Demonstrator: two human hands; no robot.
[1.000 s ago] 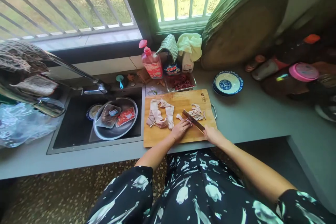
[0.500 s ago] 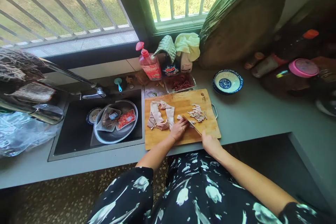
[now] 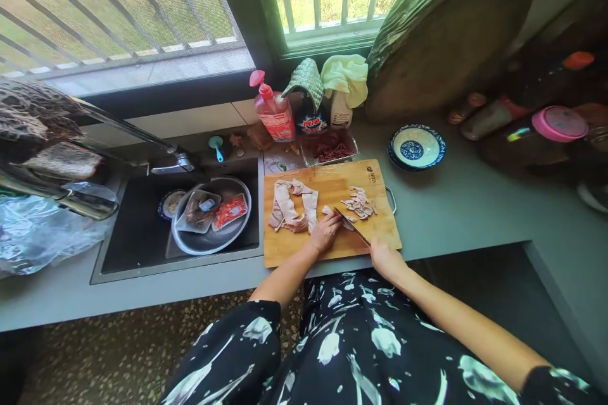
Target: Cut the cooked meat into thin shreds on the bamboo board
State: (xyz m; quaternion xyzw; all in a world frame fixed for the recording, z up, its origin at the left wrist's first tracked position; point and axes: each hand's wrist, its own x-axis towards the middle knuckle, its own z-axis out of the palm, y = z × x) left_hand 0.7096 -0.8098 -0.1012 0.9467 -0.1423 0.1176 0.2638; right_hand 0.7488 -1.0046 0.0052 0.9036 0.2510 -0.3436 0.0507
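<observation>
A wooden cutting board (image 3: 375, 234) lies on the grey counter in front of me. Long strips of pale raw meat (image 3: 292, 205) lie on its left half, and a small pile of cut meat pieces (image 3: 360, 202) sits on its right half. My left hand (image 3: 325, 232) presses down on the end of a meat strip near the board's middle. My right hand (image 3: 387, 257) grips the handle of a knife (image 3: 350, 225), whose blade rests edge-down right beside my left fingers.
A sink (image 3: 137, 237) at the left holds a metal basin (image 3: 211, 242) with packaged meat. Behind the board stand a tray of red meat (image 3: 330, 149), a pink soap bottle (image 3: 274, 111) and cleaner bottles. A blue-patterned bowl (image 3: 417, 147) and a big round chopping block (image 3: 446, 38) are at the right.
The knife blade has turned from lying flat and broad to edge-down next to my left fingers. My right hand has drawn slightly toward me. The view has shifted a little.
</observation>
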